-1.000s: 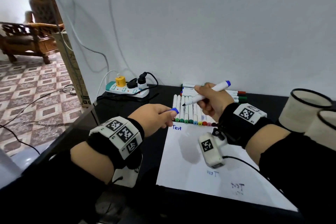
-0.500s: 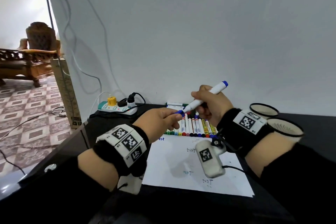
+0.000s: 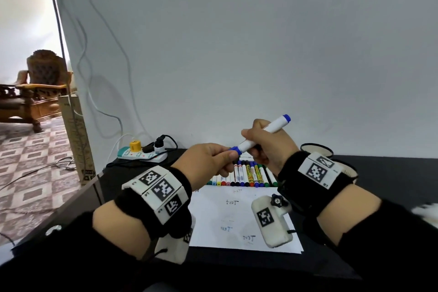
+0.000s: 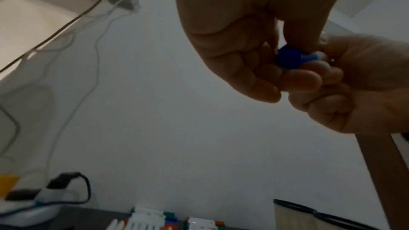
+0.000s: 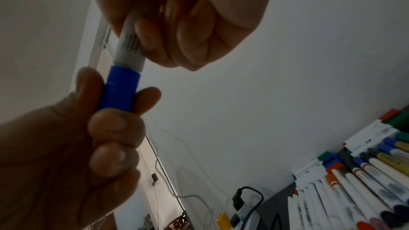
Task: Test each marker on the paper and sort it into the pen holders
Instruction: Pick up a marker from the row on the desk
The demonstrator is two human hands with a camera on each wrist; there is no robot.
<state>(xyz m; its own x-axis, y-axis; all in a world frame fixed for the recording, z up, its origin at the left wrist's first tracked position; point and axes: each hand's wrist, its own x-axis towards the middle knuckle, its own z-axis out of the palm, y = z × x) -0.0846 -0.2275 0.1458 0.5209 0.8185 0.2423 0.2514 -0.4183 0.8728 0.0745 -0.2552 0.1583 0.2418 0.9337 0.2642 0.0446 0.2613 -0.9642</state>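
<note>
We see the left hand [image 3: 208, 161] pinching the blue cap [image 5: 120, 92] seated on the marker [image 3: 262, 134], whose barrel the right hand [image 3: 267, 144] grips, above the paper [image 3: 227, 216]; the marker row [image 3: 246, 175] and pen holders [image 3: 316, 149] lie beyond.

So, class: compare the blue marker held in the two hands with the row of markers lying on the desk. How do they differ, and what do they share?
The blue marker is held tilted in the air, while the row of markers lies flat on the desk.
The blue marker is one colour; the row of markers mixes several colours.
The right hand grips the blue marker and the left hand pinches its cap; no hand touches the row of markers.
Shared: white barrels with coloured caps.
</note>
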